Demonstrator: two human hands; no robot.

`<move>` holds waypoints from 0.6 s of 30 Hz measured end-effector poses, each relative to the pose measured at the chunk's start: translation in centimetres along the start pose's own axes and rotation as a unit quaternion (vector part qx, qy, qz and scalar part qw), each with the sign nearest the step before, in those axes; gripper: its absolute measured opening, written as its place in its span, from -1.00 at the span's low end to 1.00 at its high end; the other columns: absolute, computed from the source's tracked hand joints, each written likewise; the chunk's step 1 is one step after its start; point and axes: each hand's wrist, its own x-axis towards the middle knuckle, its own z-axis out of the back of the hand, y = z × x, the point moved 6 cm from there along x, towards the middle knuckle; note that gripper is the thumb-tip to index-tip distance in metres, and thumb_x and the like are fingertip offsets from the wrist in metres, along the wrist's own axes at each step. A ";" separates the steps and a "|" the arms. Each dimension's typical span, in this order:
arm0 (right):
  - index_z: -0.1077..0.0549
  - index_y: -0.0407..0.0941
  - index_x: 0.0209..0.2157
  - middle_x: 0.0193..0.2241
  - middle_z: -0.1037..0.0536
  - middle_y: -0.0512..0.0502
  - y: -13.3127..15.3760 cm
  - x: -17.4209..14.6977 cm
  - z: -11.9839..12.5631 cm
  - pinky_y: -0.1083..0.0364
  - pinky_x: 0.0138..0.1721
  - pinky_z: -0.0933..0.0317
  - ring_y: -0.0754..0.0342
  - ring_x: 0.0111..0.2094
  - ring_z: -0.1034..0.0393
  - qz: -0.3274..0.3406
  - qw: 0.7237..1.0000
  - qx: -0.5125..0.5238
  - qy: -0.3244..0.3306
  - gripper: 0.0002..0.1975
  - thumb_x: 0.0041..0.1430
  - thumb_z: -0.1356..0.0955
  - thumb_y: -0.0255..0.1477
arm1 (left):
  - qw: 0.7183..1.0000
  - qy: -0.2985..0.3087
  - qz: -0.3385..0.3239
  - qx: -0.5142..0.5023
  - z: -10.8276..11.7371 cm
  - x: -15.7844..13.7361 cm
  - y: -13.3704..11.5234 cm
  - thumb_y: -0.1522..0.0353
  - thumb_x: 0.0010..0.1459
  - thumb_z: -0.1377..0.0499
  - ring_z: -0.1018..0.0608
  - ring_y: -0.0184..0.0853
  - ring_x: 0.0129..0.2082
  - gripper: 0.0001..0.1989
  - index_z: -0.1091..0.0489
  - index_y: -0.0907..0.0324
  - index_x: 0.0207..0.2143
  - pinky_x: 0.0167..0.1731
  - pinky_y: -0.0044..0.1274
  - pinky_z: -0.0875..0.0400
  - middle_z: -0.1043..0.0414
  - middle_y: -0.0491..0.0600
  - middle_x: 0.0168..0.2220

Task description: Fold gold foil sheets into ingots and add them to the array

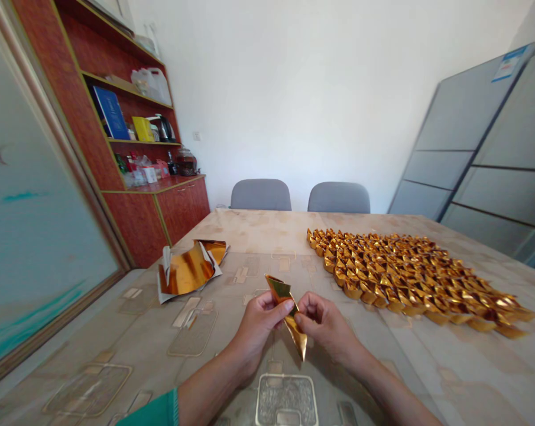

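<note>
A folded piece of gold foil paper, long and pointed at its lower end, is held tilted above the table between both hands. My left hand pinches it from the left, thumb across its upper face. From the right, my right hand grips its edge between thumb and curled fingers. To the left lies a stack of curled gold foil sheets with white undersides. Rows of folded gold paper ingots stand packed together on the right; the fingers are apart from them.
The table has a patterned cover. Two grey chairs stand behind its far edge. A red-brown shelf unit with bottles and a kettle is at left. A grey cabinet stands at right, and a sliding door at near left.
</note>
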 end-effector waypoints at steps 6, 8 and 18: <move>-0.39 -0.04 -0.52 -0.61 -0.35 0.04 -0.3 -0.1 0.1 0.10 -0.48 -0.01 0.09 -0.56 -0.15 -0.027 0.999 0.033 0.025 -0.69 0.02 -0.42 -0.10 | 0.999 -0.034 0.009 -0.034 0.5 -0.1 0.4 0.23 -0.18 -0.44 -0.42 -0.40 -0.47 -0.66 -0.51 0.26 -0.41 -0.42 -0.58 -0.25 -0.47 -0.05 -0.44; -0.38 -0.04 -0.54 -0.62 -0.33 0.05 -0.2 -0.2 0.2 0.10 -0.49 0.00 0.10 -0.57 -0.14 -0.015 0.999 0.021 0.022 -0.67 0.04 -0.42 -0.10 | 0.999 -0.026 0.014 -0.034 0.3 -0.2 0.5 0.23 -0.14 -0.43 -0.43 -0.41 -0.46 -0.67 -0.50 0.26 -0.39 -0.42 -0.59 -0.25 -0.47 -0.05 -0.43; -0.41 -0.06 -0.56 -0.62 -0.30 0.07 -0.3 -0.4 -0.5 0.12 -0.49 0.07 0.13 -0.57 -0.07 -0.050 0.995 0.055 0.066 -0.66 0.03 -0.44 -0.10 | 0.998 -0.062 0.000 -0.011 0.7 0.1 -0.2 0.22 -0.22 -0.45 -0.31 -0.49 -0.58 -0.65 -0.44 0.28 -0.52 -0.55 -0.62 -0.15 -0.37 -0.13 -0.58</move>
